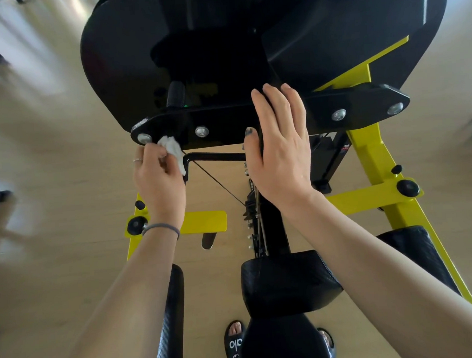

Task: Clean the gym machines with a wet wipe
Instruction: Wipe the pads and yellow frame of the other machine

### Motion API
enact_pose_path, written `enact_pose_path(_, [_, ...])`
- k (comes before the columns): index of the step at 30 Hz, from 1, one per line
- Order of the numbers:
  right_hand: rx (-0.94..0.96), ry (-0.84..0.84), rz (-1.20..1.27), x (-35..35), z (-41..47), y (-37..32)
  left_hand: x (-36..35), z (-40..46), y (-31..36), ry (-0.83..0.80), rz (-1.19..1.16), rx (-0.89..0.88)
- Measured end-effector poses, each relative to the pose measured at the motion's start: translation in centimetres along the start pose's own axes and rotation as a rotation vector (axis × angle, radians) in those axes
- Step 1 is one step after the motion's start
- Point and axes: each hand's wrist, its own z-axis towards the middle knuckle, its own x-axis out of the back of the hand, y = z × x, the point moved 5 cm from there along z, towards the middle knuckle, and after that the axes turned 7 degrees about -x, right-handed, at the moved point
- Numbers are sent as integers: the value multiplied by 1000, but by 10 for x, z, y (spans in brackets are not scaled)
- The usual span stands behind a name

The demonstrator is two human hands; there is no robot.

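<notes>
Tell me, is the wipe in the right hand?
No, the left hand pinches the wipe against the black plate, while the right hand lies flat and empty on it.

Floor: pale wood-look, carrying yellow machine frame | two black sandals standing just below the frame's pads.

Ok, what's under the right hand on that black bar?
The right hand lies flat over the black bar, thumb hooked beneath its edge. Bolts show on either side; whatever is beneath the palm is covered.
</notes>
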Motion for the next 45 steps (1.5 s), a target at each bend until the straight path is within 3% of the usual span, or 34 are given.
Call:
enact_pose_path(2, [-14,-4,4,0,0,-1,-8,-10,-11,-107,3,101])
enact_pose_path(5, [1,-28,-16,0,-1,-2,-23,-24,16,-338,3,-112])
enact_pose_path(7, [15,-56,-37,3,0,-1,-25,-29,39,-371,-104,-142])
enact_pose_path(10, [50,-28,0,16,-8,-3,-19,-30,58,-344,-358,45])
enact_pose_path(13, [57,40,86,30,-29,-5,-17,-31,76,-442,-556,211])
enact_pose_path(15, [-157,-61,233,32,-43,1,-18,-33,92,-563,-615,224])
enact_pose_path(17, [-496,-258,472,28,-57,10,-20,-37,106,-666,-607,166])
enact_pose_path(19, [-751,-333,667,30,-70,18,-21,-43,120,-738,-584,89])
enact_pose_path(27, [-1021,-131,730,86,-103,58,-19,-89,188,-1047,-515,-140])
enact_pose_path(39, [-1114,64,658,256,-206,175,-9,-249,356,-1151,-532,-255])
enact_pose_path(45, [-1228,148,591,355,-277,229,-19,-341,433,-1325,-561,-297])
